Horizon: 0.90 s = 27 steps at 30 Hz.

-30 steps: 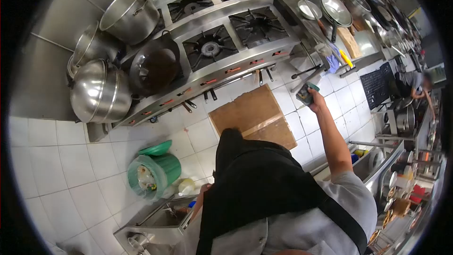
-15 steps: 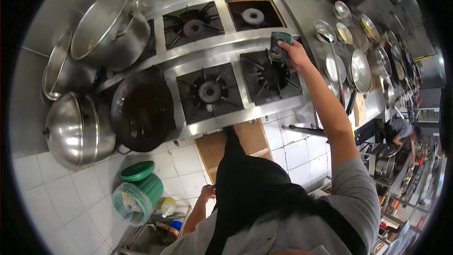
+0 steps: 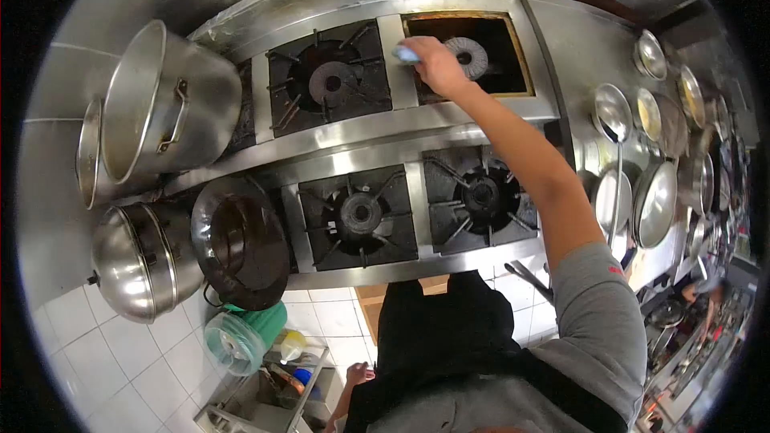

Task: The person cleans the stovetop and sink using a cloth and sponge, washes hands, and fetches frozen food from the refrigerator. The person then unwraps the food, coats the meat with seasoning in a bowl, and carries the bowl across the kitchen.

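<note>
Sponge (image 3: 407, 54) gripped in your right hand (image 3: 440, 66), poking out leftward, by left edge of rear-right burner (image 3: 472, 58) on stove (image 3: 337, 139); long axis unclear. Left hand (image 3: 360, 373) well apart, low, can't tell if holding anything.

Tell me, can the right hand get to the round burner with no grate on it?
Probably yes. The right hand is right by the round burner, whose top looks uncovered. The hand does hold a light-blue pad, though, so touching might be easier than grabbing.
</note>
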Available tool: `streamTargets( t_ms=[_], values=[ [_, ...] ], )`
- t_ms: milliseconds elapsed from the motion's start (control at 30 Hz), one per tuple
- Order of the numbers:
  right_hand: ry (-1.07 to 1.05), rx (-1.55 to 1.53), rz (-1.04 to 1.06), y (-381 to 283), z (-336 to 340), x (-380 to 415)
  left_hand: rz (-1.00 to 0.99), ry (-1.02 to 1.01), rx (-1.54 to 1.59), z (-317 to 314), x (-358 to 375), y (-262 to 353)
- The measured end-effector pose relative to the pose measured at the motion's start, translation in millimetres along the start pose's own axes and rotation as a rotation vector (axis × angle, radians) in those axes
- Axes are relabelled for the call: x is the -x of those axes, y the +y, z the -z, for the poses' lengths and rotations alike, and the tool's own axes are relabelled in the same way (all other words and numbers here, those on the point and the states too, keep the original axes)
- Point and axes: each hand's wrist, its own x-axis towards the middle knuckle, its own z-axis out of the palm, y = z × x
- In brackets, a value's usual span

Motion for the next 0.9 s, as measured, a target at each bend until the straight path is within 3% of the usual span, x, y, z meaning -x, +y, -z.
streamTargets(
  t_ms=[33,100,233,300,367,433,467,500,567,600,633,700,733,767,833,867,900],
  values=[
    [-0.009,-0.016,0.002,5,-11,4,0.148,-0.04,0.723,-12,-5,-14],
    [0.005,0.105,0.213,10,-27,18,-0.072,0.346,-0.997,-59,-1,-24],
    [-0.096,0.074,0.358,14,-30,30,-0.2,0.279,-1.022,-104,-7,-38],
    [-0.034,-0.015,0.304,43,-39,1,-0.261,0.222,-1.035,-124,-13,-18],
    [-0.035,0.109,0.185,82,-55,-41,-0.359,0.188,-1.087,-133,-20,2],
    [-0.017,0.214,0.224,93,-62,-52,-0.487,0.179,-1.164,-138,-20,27],
    [-0.035,0.114,0.176,92,-67,-42,-0.538,0.176,-1.189,-139,-22,42],
    [-0.047,0.021,0.131,85,-67,-29,-0.552,0.168,-1.189,-139,-22,55],
    [-0.038,0.089,0.179,61,-46,-22,-0.322,0.079,-1.215,-127,-22,74],
    [-0.117,0.099,0.197,61,-41,-24,0.076,0.139,-0.935,-127,-26,74],
    [-0.192,0.114,0.214,64,-35,-28,0.068,0.126,-0.957,-128,-28,89],
    [-0.151,0.185,0.266,68,-32,-58,0.165,0.216,-0.479,-136,-19,133],
    [-0.096,0.159,0.264,73,-42,-73,0.163,0.216,-0.575,-159,-9,182],
    [-0.044,0.134,0.262,81,-50,-85,0.165,0.203,-0.597,-140,-16,177],
    [-0.017,0.186,0.208,97,-54,-93,0.418,0.083,0.384,-86,-37,143],
    [0.006,0.208,0.165,107,-58,-89,0.435,0.086,0.373,-85,-37,145],
    [0.03,0.274,0.199,134,-52,-82,0.411,0.13,0.138,-86,-33,143]
  ],
)
